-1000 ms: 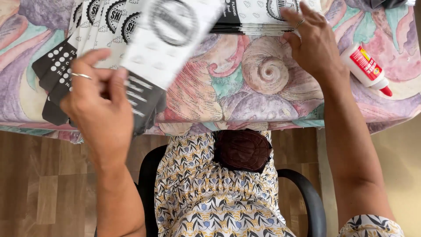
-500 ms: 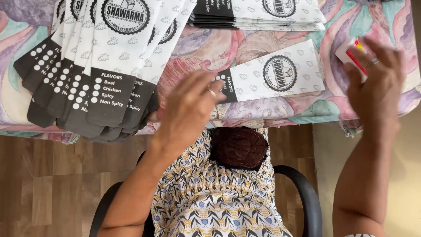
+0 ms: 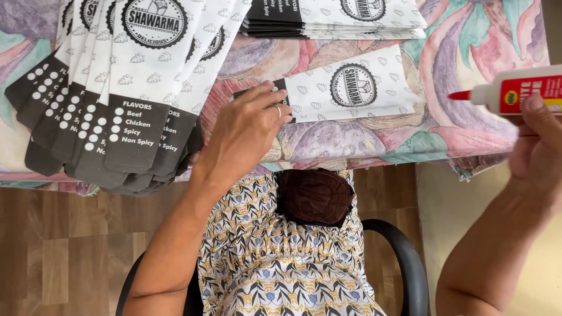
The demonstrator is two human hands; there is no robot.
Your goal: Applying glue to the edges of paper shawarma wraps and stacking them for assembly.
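Fingers of left hand (image 3: 246, 131) spread flat, pinning single printed paper sleeve (image 3: 345, 88) on floral tablecloth (image 3: 468, 126). Right hand (image 3: 538, 143) fingers wrapped round glue bottle (image 3: 515, 90), red nozzle leftward. Sleeve likely light, floppy, creasable; hold flat by black end. Fanned sleeves (image 3: 117, 88) left.

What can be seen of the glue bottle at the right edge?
The glue bottle is white plastic with a red label and a red pointed nozzle. It lies roughly level in the air above the table's right edge, nozzle pointing left toward the single paper sleeve. The right hand grips its body from below; its rear end is cut off by the frame.
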